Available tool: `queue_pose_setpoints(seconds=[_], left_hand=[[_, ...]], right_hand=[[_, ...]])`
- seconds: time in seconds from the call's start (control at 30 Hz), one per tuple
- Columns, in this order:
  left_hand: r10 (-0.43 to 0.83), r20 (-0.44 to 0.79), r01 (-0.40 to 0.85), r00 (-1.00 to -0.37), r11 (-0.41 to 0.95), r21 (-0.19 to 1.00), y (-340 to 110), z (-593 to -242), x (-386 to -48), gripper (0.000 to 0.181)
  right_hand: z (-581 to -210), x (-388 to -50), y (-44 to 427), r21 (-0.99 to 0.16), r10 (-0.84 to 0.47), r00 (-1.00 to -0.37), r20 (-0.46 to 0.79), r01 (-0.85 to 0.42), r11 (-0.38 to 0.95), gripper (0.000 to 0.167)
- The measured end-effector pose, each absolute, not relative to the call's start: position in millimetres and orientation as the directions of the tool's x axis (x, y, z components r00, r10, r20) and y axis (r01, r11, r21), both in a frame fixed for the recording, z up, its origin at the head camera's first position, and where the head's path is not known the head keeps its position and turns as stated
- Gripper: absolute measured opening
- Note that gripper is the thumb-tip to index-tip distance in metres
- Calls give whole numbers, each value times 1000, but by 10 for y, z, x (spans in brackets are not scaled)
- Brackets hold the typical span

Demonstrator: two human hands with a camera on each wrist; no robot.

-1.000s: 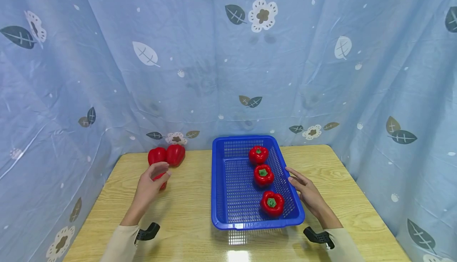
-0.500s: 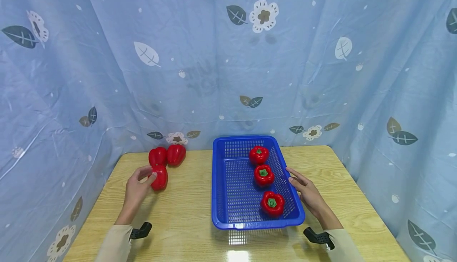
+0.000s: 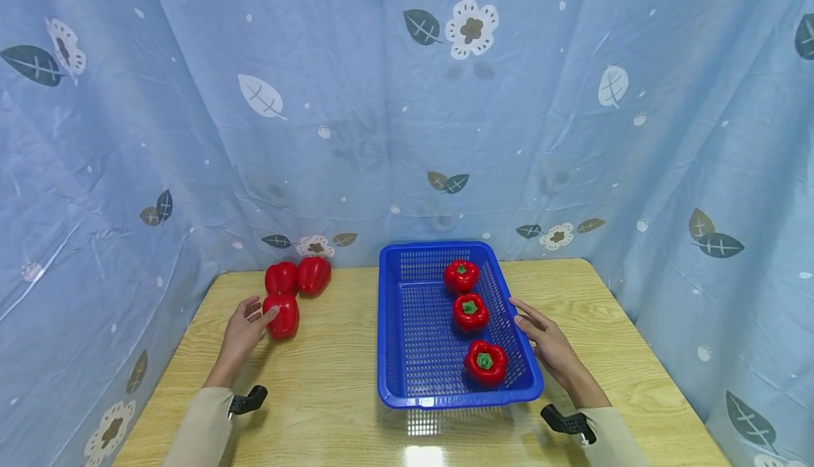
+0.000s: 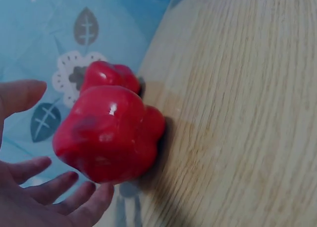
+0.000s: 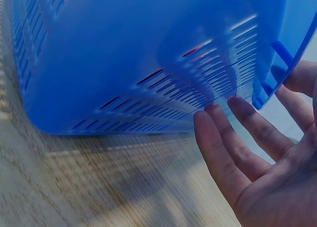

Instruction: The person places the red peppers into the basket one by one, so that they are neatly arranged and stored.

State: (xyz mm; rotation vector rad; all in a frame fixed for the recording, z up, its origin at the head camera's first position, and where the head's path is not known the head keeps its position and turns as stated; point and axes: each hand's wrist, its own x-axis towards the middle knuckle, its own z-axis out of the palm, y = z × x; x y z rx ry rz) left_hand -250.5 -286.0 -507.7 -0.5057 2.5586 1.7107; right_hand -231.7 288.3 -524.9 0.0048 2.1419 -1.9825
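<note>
On the left of the table, my left hand [image 3: 240, 333] is beside the nearest red bell pepper [image 3: 282, 317], fingers spread and thumb over its near side. In the left wrist view that pepper [image 4: 106, 135] lies just past the fingertips, with nothing gripped. Two more red bell peppers [image 3: 314, 275] lie behind it. My right hand [image 3: 552, 347] touches the right side of a blue plastic basket [image 3: 458, 403]. In the right wrist view its fairly straight fingers [image 5: 218, 150] rest against the slotted wall [image 5: 124, 54], close to the rim.
Inside the basket, three red bell peppers [image 3: 470, 312] with green stems stand in a row along the right side. A wooden table [image 3: 331, 375] bears everything. Blue patterned curtains [image 3: 356, 99] enclose the back and both sides.
My left hand has moved left and slightly back toward me, from above the nearest pepper to its left side, uncovering it. The right hand and basket have not moved.
</note>
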Motion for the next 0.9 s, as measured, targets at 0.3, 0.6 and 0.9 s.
queue_pose_setpoints(seconds=[0.3, 0.6, 0.9], left_hand=[[-224, -282, -351, -933, 391, 851, -2878, -5136, -2673, 99], [-242, -356, -429, -903, 429, 795, -2946, -5263, -2731, 105], [-205, -353, -407, -913, 399, 822, -2965, -5240, -2759, 101]], right_hand=[[-5234, -2321, 2885, -984, -149, -976, -162, 149, 94, 59], [-5266, -2284, 2856, -984, -166, -971, -172, 160, 84, 60], [-5248, -2330, 2891, -986, -152, -975, -160, 150, 75, 59]])
